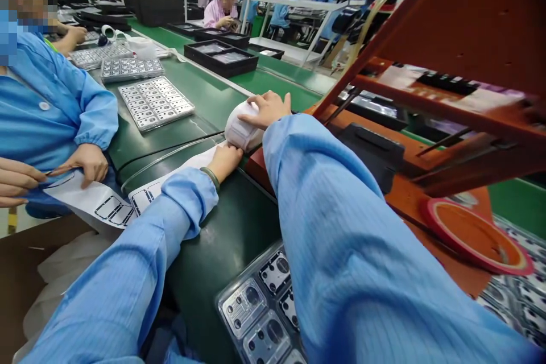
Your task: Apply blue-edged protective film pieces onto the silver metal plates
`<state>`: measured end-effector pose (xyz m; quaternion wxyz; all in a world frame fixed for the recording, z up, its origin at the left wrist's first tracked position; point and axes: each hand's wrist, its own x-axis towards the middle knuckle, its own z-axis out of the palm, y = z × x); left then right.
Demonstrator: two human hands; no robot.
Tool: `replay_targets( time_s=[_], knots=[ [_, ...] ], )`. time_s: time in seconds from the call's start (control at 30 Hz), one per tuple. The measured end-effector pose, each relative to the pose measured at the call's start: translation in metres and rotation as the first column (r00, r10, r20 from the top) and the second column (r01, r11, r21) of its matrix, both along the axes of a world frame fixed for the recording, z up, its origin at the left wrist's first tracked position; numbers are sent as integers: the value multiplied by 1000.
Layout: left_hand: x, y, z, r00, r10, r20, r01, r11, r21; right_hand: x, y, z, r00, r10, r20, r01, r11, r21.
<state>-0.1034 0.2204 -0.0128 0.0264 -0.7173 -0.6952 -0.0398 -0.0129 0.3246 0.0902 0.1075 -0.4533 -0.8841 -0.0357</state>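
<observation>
A white roll (239,129) of backing paper stands on the green bench beside an orange frame. My right hand (269,109) lies over its top and right side, fingers curled round it. At the roll's lower edge, my left hand (226,162) is closed on the strip, with the fingertips partly hidden. From there the white strip (170,173) runs left under my left forearm, and black frame-shaped stickers (114,210) show on it. A co-worker's hands (87,165) hold its far end. Below my right sleeve is a clear tray of metal plates (256,313).
The orange press-like frame (430,142) rises at the right, with a red-rimmed tape roll (478,236) near its base. Trays of parts (156,102) and black boxes (220,58) stand further back. A carton (25,273) with white paper is lower left. Cables (170,151) cross the bench.
</observation>
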Motion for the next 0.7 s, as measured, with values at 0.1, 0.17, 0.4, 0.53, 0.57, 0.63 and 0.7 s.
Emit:
replay_targets(
  time_s=[0.1, 0.17, 0.4, 0.53, 0.57, 0.63, 0.7],
  knots=[
    [-1, 0, 0, 1000, 4, 21, -4, 1000, 6, 0, 4, -1, 1000, -17, -7, 17, 998, -68],
    [0, -1, 1, 999, 9, 37, -9, 1000, 5, 1, 6, -3, 1000, -22, -8, 21, 993, -116],
    [-2, 2, -3, 984, 82, 156, -82, 997, -4, 3, 11, -9, 998, -48, 46, 55, 987, -153],
    [-4, 6, -8, 950, 180, 257, -188, 982, 8, 3, 13, -15, 995, -58, 85, 68, 989, -132],
    [-4, 7, -9, 937, 202, 284, -215, 977, 14, 2, 13, -16, 994, -63, 87, 74, 989, -126],
    [-3, 8, -9, 908, 244, 340, -268, 963, 26, 2, 11, -16, 992, -78, 97, 89, 990, -114],
    [-3, 9, -8, 868, 295, 399, -336, 941, 35, 1, 7, -15, 989, -90, 118, 102, 989, -103]
  ],
)
